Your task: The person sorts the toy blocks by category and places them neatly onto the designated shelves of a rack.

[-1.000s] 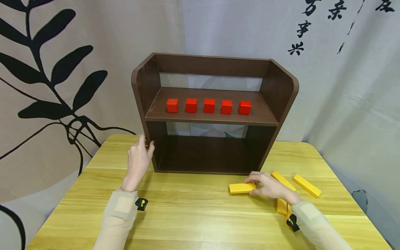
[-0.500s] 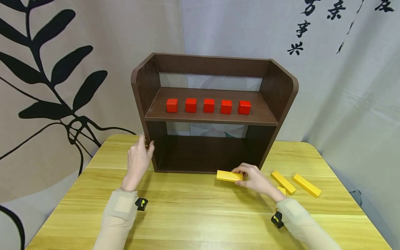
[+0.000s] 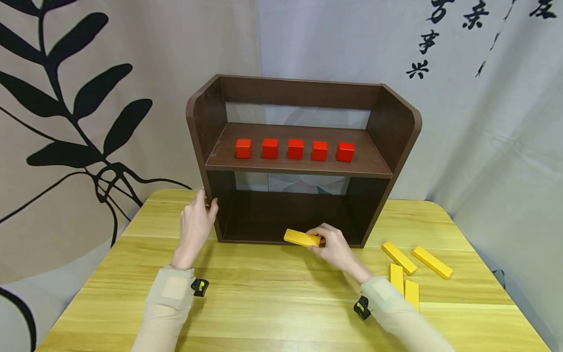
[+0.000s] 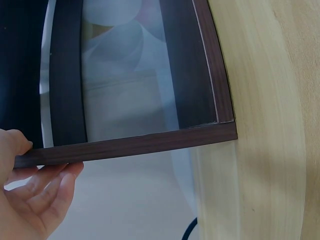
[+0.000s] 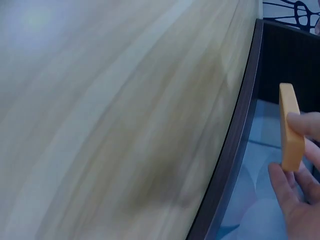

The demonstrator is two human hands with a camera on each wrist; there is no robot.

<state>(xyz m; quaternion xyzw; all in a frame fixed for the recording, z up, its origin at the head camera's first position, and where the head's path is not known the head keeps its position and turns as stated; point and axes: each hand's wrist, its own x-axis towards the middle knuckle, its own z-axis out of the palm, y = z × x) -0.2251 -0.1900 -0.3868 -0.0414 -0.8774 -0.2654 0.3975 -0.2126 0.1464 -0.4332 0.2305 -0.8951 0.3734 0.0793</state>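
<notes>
A dark brown two-tier shelf (image 3: 299, 168) stands on the wooden table. My left hand (image 3: 196, 222) grips the shelf's left side panel (image 4: 125, 146), thumb on one face and fingers on the other, as the left wrist view shows. Between thumb and fingers of my right hand (image 3: 333, 246) a yellow block (image 3: 301, 238) is pinched by its right end, in front of the lower compartment's front edge. In the right wrist view that block (image 5: 290, 127) appears tilted, with the fingers around its lower half. Several red cubes (image 3: 295, 149) sit in a row on the upper shelf.
Several more yellow blocks lie on the table (image 3: 246, 303) at the right: two slanted ones (image 3: 399, 257) near the shelf's right side, others (image 3: 411, 294) beside my right forearm. A printed curtain (image 3: 492, 122) hangs behind the table.
My right hand has lifted the yellow block off the table and carried it left and toward the shelf's lower compartment. The left hand stays on the side panel.
</notes>
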